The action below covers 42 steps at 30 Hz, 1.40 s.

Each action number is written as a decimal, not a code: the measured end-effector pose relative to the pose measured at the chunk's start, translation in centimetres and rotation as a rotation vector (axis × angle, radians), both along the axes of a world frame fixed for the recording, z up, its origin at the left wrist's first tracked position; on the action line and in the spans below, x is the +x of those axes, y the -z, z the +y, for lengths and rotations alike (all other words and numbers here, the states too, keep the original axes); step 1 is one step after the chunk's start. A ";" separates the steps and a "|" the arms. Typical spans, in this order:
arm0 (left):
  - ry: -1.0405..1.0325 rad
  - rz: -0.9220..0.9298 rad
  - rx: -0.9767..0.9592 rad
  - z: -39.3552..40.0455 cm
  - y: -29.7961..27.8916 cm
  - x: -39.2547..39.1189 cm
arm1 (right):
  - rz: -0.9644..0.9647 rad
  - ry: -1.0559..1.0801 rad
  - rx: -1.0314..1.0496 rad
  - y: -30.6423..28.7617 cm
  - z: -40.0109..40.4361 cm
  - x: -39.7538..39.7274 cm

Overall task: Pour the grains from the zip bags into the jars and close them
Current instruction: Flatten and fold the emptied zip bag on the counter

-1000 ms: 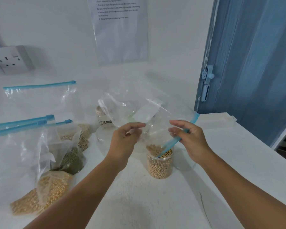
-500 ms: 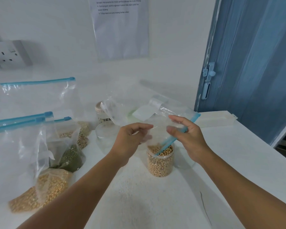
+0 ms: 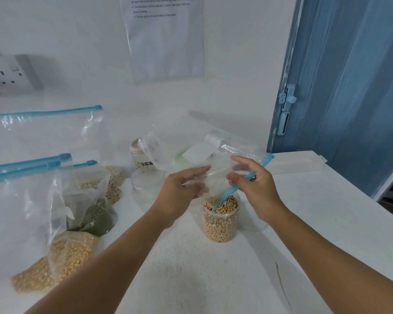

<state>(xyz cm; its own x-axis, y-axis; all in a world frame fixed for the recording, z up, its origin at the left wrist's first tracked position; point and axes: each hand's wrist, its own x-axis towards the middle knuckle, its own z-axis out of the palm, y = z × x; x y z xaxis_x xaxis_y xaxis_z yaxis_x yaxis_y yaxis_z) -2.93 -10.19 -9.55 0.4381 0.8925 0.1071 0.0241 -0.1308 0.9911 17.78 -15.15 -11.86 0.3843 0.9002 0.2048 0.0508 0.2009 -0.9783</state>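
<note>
Soybeans fill the clear jar [image 3: 221, 219] nearly to its rim; it stands lidless on the white table [image 3: 213, 279], in front of the person and between the two forearms. Nearest on the left lies a zip bag of yellow grain [image 3: 52, 266], slumped on the table with its blue zipper strip up. Just behind it a bag of dark green grain [image 3: 98, 217] leans against a bag of pale brown grain [image 3: 112, 189].

Directly above the jar both hands hold an emptied zip bag [image 3: 216, 175], its clear film crumpled between them. The left hand [image 3: 182, 191] has its fingers curled loosely on the film at the bag's left side. The right hand [image 3: 252, 184] pinches the right side, thumb and fingers closing by the blue zipper strip [image 3: 232, 191], which slants down so its lower end dips into the jar's mouth and touches the beans.

Behind the left hand an empty clear jar [image 3: 145, 184] stands on the table, and behind that a small jar with a pinkish lid [image 3: 137, 152]. A pale green lid [image 3: 182, 158] shows through the film farther back. Another zip bag [image 3: 50, 128] stands upright against the wall on the left. On the wall are a power socket [image 3: 7, 74] and a printed sheet [image 3: 163, 37]. A blue door [image 3: 349, 87] fills the right.
</note>
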 end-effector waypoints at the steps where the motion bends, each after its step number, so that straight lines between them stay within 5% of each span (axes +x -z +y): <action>1: -0.022 -0.002 0.007 0.0 -0.1 0.1 | -0.002 -0.015 -0.001 0.0 -0.1 -0.1; 42: -0.108 0.188 0.146 -0.1 1.3 1.0 | -0.077 0.014 -0.030 0.4 -0.4 -0.8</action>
